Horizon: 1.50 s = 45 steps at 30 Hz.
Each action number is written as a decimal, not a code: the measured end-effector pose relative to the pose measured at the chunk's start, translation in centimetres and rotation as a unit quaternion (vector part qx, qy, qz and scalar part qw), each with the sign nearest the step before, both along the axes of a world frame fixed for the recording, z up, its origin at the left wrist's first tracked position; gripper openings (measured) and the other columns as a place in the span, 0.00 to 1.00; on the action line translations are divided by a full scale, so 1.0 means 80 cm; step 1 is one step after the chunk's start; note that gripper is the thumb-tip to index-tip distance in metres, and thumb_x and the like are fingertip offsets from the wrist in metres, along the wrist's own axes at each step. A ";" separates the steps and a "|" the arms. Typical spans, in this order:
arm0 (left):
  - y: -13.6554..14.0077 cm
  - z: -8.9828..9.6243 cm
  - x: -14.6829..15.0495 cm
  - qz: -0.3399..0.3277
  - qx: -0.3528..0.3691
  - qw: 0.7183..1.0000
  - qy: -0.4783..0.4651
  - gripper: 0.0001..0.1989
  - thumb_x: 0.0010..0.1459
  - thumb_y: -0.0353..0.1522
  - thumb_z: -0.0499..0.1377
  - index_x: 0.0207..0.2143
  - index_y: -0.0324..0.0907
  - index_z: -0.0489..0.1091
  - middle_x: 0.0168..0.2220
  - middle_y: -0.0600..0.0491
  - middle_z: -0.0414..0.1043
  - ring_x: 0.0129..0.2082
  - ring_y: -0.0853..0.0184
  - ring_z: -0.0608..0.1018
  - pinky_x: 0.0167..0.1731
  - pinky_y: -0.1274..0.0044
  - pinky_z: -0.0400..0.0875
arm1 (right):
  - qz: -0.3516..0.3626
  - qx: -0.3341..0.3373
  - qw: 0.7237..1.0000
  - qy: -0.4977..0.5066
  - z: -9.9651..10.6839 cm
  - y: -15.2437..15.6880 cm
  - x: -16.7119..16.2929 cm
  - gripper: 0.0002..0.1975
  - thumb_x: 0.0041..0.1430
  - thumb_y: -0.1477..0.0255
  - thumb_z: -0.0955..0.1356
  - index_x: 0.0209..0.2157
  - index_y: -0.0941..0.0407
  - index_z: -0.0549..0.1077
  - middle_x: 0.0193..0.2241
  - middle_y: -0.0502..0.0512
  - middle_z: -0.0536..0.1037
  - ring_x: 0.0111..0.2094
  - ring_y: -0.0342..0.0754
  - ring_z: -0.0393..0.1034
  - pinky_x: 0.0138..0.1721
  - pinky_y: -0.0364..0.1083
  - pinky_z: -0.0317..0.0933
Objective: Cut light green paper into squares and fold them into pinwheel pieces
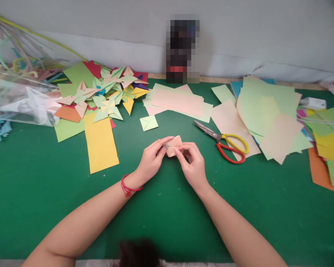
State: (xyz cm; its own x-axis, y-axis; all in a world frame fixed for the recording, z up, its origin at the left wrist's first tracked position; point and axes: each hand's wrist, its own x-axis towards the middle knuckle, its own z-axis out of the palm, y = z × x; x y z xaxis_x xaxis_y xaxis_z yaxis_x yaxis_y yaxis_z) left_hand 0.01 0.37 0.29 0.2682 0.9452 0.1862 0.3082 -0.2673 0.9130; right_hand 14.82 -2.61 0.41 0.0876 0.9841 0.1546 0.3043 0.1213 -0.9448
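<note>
Green tabletop (pixel 161 218) lies beneath my left fingers (pixel 164 142) and right fingers (pixel 180 157), both pinching the folded pink paper (pixel 173 146). Seemingly mid-fold, I judge the next move needs aligned edges and a firm crease. Beyond my left fingers sits a folded green packet (pixel 149 123); scissors (pixel 218 137) lie right.

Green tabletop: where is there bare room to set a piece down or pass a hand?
Mostly bare: between the left forearm and right forearm, below the held paper; left of the left forearm, below the yellow sheet; right of the right forearm, below the scissors. Crowded: far left, with folded stars and a plastic bag; far right, with overlapping sheets.
</note>
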 end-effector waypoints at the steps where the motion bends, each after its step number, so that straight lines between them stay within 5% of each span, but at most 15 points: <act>1: 0.000 0.000 0.000 0.001 0.001 1.000 -0.001 0.16 0.62 0.28 0.48 0.50 0.45 0.66 0.47 0.51 0.71 0.44 0.69 0.73 0.43 0.77 0.68 | -0.001 0.000 1.000 0.001 0.000 0.000 0.000 0.01 0.57 0.72 0.65 0.32 0.54 0.68 0.35 0.53 0.67 0.37 0.45 0.66 0.35 0.46 0.65; 24: 0.002 -0.001 -0.003 -0.042 -0.024 0.998 -0.026 0.16 0.62 0.29 0.47 0.48 0.45 0.68 0.47 0.50 0.71 0.45 0.67 0.73 0.45 0.74 0.67 | -0.023 -0.002 0.999 -0.049 0.003 0.000 0.003 0.04 0.57 0.70 0.65 0.30 0.54 0.70 0.40 0.56 0.67 0.37 0.46 0.66 0.31 0.46 0.66; 38: 0.004 -0.001 -0.002 -0.060 -0.059 0.994 -0.068 0.14 0.62 0.29 0.47 0.47 0.44 0.68 0.46 0.51 0.71 0.44 0.68 0.73 0.45 0.75 0.67 | -0.046 -0.014 0.999 0.009 -0.006 0.001 0.000 0.04 0.55 0.70 0.67 0.28 0.55 0.70 0.40 0.55 0.65 0.38 0.46 0.67 0.36 0.48 0.67; 45: 0.004 -0.001 -0.004 -0.064 -0.090 0.989 -0.093 0.13 0.62 0.31 0.49 0.46 0.45 0.68 0.44 0.51 0.72 0.43 0.67 0.73 0.42 0.75 0.68 | -0.065 0.025 0.998 -0.013 -0.002 -0.001 -0.001 0.03 0.53 0.70 0.68 0.27 0.53 0.71 0.35 0.53 0.66 0.39 0.47 0.65 0.35 0.47 0.66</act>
